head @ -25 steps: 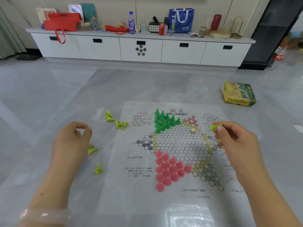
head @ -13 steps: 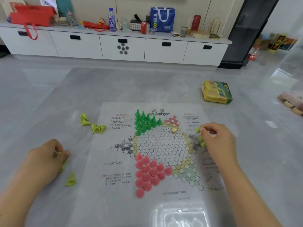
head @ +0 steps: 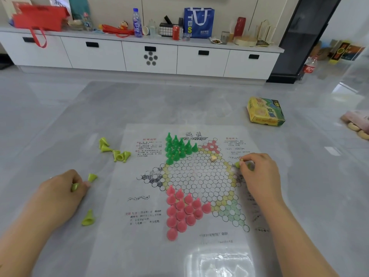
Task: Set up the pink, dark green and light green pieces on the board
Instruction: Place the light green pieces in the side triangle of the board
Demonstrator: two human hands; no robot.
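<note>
Grey glossy floor, white sideboard along the back wall, and I'm sat over the paper board (head: pixel 199 188) with only the one head view to go on.

What's changed in the last second: my left hand (head: pixel 60 193) has dropped from hovering to the floor at 9 o'clock of the board and now pinches a light green piece (head: pixel 75 186), with another (head: pixel 92 177) just beside my fingertips. My right hand (head: pixel 259 172) has slid down onto the star's 3 o'clock point and is curled round a light green piece (head: pixel 238 164) there; more green peeks out under my fingers. So the light green set is only starting.

Dark green pieces (head: pixel 177 147) fill the 11 o'clock point, pink pieces (head: pixel 184 210) fill the 7 o'clock point; I'd call both done. A loose bunch (head: pixel 117 153) lies off the board at 10 o'clock, plus one (head: pixel 87 218) at 8 o'clock. A small pale bit (head: pixel 213 158) sits on the grid.

Readable stuff: blue bag (head: pixel 198 23) says "TBS". The board's red text and the yellow box (head: pixel 265 111) lettering are too blurry.
</note>
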